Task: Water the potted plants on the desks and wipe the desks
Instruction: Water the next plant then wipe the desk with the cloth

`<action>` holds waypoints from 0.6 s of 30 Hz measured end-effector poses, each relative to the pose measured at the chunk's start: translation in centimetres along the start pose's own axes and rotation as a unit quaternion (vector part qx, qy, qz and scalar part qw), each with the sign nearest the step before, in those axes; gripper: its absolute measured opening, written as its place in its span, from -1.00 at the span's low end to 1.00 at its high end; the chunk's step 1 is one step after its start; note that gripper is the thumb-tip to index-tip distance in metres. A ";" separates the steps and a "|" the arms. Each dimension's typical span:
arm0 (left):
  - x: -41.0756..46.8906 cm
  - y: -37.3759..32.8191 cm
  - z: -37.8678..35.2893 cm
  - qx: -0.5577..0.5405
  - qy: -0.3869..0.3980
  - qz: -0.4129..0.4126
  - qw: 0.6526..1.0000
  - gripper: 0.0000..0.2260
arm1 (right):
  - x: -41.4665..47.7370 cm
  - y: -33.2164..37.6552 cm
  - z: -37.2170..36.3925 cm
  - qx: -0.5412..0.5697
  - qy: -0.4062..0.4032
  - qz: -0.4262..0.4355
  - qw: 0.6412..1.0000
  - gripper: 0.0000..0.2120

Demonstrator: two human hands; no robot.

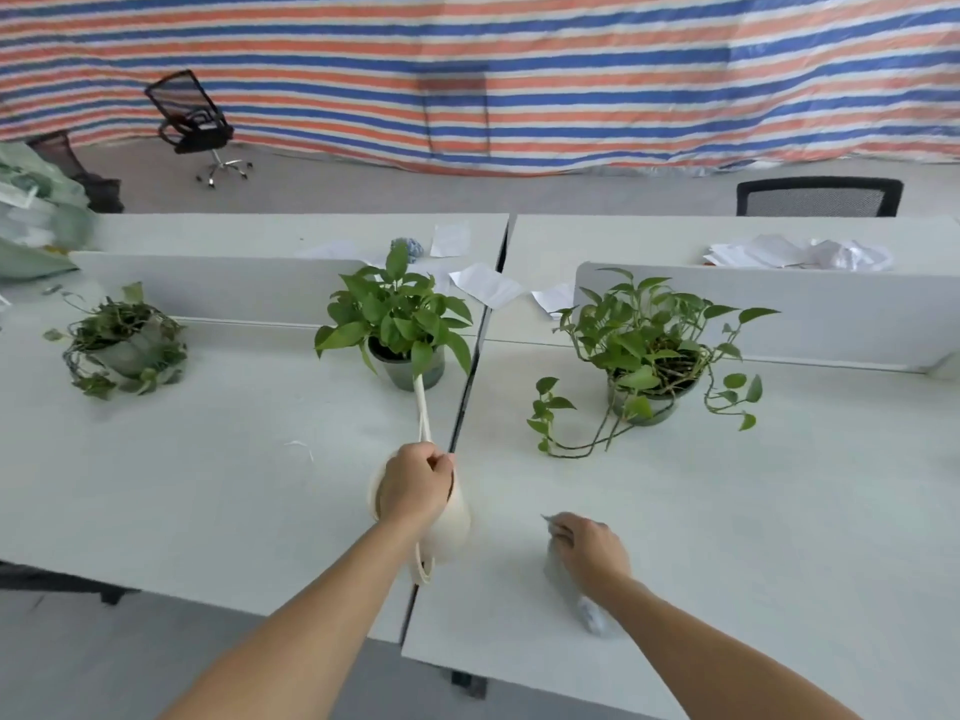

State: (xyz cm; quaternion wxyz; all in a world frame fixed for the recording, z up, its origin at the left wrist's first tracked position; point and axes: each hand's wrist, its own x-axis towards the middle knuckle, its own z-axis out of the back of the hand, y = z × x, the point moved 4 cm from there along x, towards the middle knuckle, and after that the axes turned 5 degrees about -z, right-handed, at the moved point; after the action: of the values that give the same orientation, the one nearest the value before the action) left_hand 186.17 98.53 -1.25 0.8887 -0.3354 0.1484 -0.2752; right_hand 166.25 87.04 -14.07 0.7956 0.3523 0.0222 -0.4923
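The near edges of the two tabletops run slantwise across the bottom of the view, with grey floor (78,657) below them. The left tabletop (182,485) and the right tabletop (753,511) meet at a dark seam (467,392) that runs away from the person.

Over that seam the left hand (415,488) has its fingers clenched round the handle of a cream watering can (458,517). The can's long thin spout reaches forward into the leaves of the middle plant (400,314), which stands in a dark pot on the left tabletop, just beside the seam.

The right hand (589,550) lies on a grey cloth (555,566) on the right tabletop, fingers bent down and grasping its front end. There is bare surface around the hand on every side.

Further back on the right tabletop stands the right plant (644,350), its vines trailing onto the surface. The left plant (124,340), limp and tangled, sits well apart on the far left. Low dividers (779,314) rise behind the plants, with loose papers (488,285) beyond them.

Past the tabletops are a tilted office chair (192,122), another chair back (818,197) and a striped tarp (519,70).
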 end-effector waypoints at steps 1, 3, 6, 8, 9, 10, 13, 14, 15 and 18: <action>0.7 0.7 0.9 0.001 0.001 -0.004 1.000 -0.80 | 0.1 1.2 -0.4 0.009 -0.013 -0.007 1.000 -0.74; 2.2 2.3 2.5 0.005 0.009 -0.019 1.000 -0.85 | 0.3 3.3 -1.4 0.006 -0.032 -0.032 0.999 -0.74; 4.7 5.0 4.6 0.026 0.026 -0.039 0.999 -0.83 | 0.5 6.0 -3.3 -0.035 -0.044 -0.072 0.996 -0.69; 6.4 6.9 5.2 0.033 0.049 -0.041 0.997 -0.76 | 0.5 7.7 -4.5 -0.065 -0.060 -0.087 0.992 -0.65; 7.2 7.6 5.3 0.031 0.063 -0.040 0.997 -0.72 | 0.2 8.6 -4.9 -0.068 -0.080 -0.087 0.991 -0.66; 8.0 8.5 5.5 0.030 0.085 -0.037 0.995 -0.71 | -0.1 9.8 -5.4 -0.058 -0.100 -0.090 0.989 -0.69; 9.6 10.1 5.2 0.029 0.162 -0.027 0.986 -0.76 | -1.7 12.6 -6.7 0.032 -0.115 -0.113 0.986 -0.62; 9.6 10.2 5.0 0.025 0.183 -0.020 0.983 -0.78 | -2.3 13.4 -7.0 0.080 -0.087 -0.123 0.985 -0.57; 9.7 10.3 4.7 0.015 0.204 -0.017 0.979 -0.78 | -2.8 14.1 -7.6 0.145 -0.055 -0.135 0.979 -0.57; 9.6 11.0 3.9 0.003 0.246 0.000 0.969 -0.75 | -4.2 15.8 -9.4 0.303 0.024 -0.169 0.938 -0.47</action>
State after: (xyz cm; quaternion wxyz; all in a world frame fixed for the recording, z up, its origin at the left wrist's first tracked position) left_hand 199.91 101.67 -6.62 0.8260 -0.2549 0.3615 -0.3494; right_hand 179.70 99.95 -11.03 0.5552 0.5794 -0.0495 -0.5946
